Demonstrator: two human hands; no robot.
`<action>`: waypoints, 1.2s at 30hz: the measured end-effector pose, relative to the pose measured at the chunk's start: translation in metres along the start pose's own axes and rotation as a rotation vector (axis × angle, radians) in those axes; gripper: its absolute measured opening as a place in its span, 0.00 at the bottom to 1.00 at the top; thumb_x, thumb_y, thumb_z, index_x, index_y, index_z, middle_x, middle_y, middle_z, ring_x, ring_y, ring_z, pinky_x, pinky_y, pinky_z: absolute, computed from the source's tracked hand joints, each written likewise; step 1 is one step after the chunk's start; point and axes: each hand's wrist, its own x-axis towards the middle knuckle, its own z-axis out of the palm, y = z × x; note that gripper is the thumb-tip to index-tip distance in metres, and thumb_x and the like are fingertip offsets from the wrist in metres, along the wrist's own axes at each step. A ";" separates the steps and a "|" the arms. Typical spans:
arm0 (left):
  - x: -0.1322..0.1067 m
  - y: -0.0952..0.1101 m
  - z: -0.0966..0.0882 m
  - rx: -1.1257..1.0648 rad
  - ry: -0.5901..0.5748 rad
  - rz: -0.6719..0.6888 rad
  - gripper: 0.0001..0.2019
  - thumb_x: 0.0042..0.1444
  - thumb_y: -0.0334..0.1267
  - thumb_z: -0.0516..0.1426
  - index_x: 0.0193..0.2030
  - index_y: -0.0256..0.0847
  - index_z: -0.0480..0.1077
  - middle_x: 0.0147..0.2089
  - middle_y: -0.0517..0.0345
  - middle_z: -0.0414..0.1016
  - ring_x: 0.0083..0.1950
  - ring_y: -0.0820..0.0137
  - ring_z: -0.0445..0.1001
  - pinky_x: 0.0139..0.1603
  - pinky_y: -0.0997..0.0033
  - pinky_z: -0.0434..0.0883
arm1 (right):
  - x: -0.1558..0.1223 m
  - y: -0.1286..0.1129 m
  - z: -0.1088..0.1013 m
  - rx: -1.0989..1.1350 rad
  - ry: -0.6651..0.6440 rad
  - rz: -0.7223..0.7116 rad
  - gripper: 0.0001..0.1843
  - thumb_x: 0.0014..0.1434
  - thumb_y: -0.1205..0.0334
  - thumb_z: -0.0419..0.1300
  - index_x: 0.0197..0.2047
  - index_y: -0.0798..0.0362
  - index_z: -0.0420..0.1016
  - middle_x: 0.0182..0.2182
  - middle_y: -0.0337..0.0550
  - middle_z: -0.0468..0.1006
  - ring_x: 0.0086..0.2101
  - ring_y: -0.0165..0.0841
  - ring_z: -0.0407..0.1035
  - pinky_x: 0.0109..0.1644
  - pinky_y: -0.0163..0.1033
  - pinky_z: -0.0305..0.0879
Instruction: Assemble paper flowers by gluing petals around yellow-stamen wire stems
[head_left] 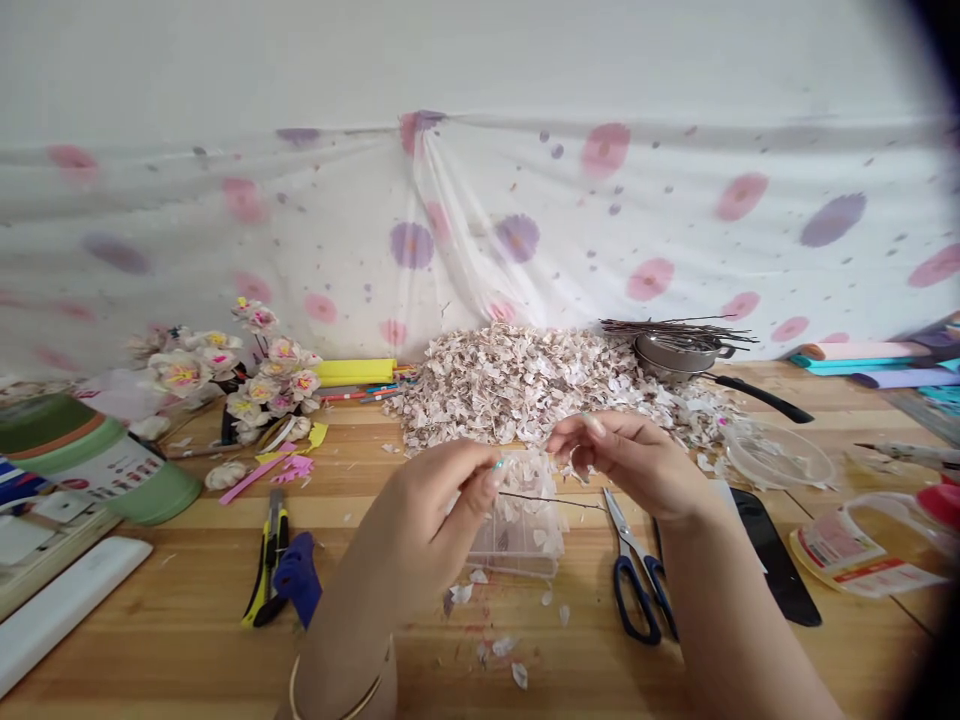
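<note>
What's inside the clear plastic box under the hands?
Pale petal pieces lie in the clear plastic box; the left hand covers its left end, so what's there cannot be seen.

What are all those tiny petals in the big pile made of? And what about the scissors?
The heap of petals looks like thin matte paper or cloth, since the pieces are flat and crinkly with pinkish edges; I can't tell which. The scissors seem to have shiny steel blades and glossy dark blue plastic handles.
</note>
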 end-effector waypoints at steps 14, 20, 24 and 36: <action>0.015 -0.013 0.018 0.110 0.167 0.237 0.12 0.63 0.34 0.58 0.53 0.38 0.73 0.46 0.49 0.78 0.45 0.65 0.76 0.45 0.63 0.75 | -0.011 -0.002 0.028 0.295 -0.317 0.137 0.37 0.67 0.34 0.38 0.58 0.49 0.75 0.54 0.50 0.77 0.53 0.38 0.70 0.52 0.42 0.67; 0.025 -0.018 0.024 0.192 0.311 0.558 0.13 0.58 0.20 0.56 0.45 0.36 0.77 0.39 0.50 0.83 0.40 0.64 0.77 0.41 0.62 0.75 | -0.016 -0.004 0.031 0.346 -0.377 0.116 0.34 0.66 0.34 0.42 0.55 0.46 0.76 0.57 0.46 0.76 0.57 0.39 0.68 0.60 0.46 0.62; 0.027 -0.019 0.031 -0.025 0.354 0.524 0.10 0.58 0.23 0.59 0.42 0.39 0.78 0.38 0.53 0.83 0.40 0.67 0.78 0.42 0.65 0.76 | -0.019 -0.011 0.032 0.358 -0.408 0.123 0.36 0.66 0.33 0.39 0.56 0.45 0.76 0.58 0.46 0.75 0.60 0.39 0.66 0.61 0.47 0.62; 0.026 -0.017 0.027 0.461 0.279 0.524 0.09 0.62 0.24 0.52 0.39 0.37 0.73 0.39 0.50 0.81 0.41 0.63 0.78 0.42 0.62 0.75 | -0.019 -0.006 0.035 0.279 -0.400 0.110 0.38 0.66 0.33 0.37 0.66 0.45 0.64 0.67 0.47 0.62 0.65 0.40 0.58 0.62 0.47 0.60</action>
